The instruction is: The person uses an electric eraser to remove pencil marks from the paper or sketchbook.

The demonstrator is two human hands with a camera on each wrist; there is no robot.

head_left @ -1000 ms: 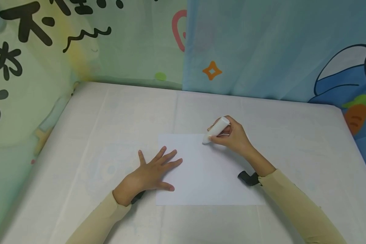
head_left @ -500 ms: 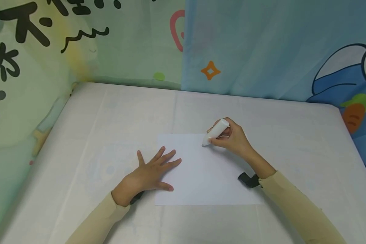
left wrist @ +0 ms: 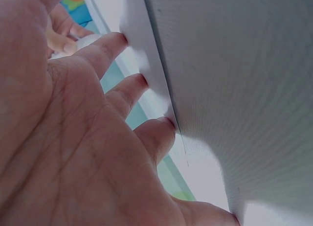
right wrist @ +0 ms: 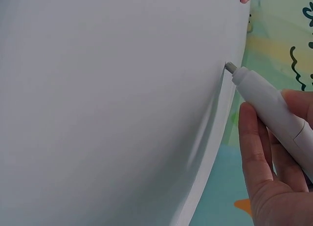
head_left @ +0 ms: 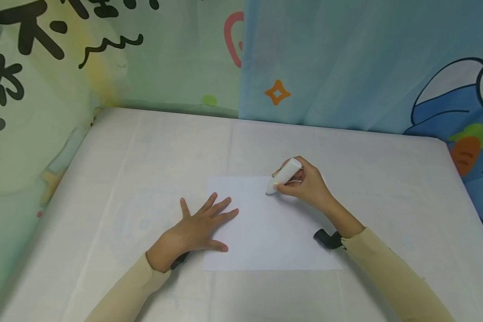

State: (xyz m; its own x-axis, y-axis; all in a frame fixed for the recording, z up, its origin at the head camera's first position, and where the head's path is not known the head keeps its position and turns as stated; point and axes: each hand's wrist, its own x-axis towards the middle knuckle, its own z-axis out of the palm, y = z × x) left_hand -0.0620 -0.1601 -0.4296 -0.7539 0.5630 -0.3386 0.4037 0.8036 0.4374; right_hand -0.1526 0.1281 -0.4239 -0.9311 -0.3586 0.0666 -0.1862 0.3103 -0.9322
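Note:
A sheet of white paper (head_left: 257,241) lies on the white-covered table. My left hand (head_left: 195,228) lies over its left edge, fingers spread; in the left wrist view several fingertips (left wrist: 139,81) press down near the paper's edge. My right hand (head_left: 307,185) grips a thick white correction pen (head_left: 285,174) between thumb and fingers. The pen is tilted, its metal tip down at the upper middle of the sheet. In the right wrist view the narrow metal tip (right wrist: 230,67) meets the paper beside its own shadow. No mark shows on the white sheet.
The table (head_left: 165,147) has a creased white cloth. Printed curtains (head_left: 326,58) hang along its back and left sides. A black wrist camera (head_left: 328,238) sits under the right wrist, low over the paper.
The right hand and correction pen have slid slightly toward the near side of the paper, tip staying down. The left hand holds its place on the sheet.

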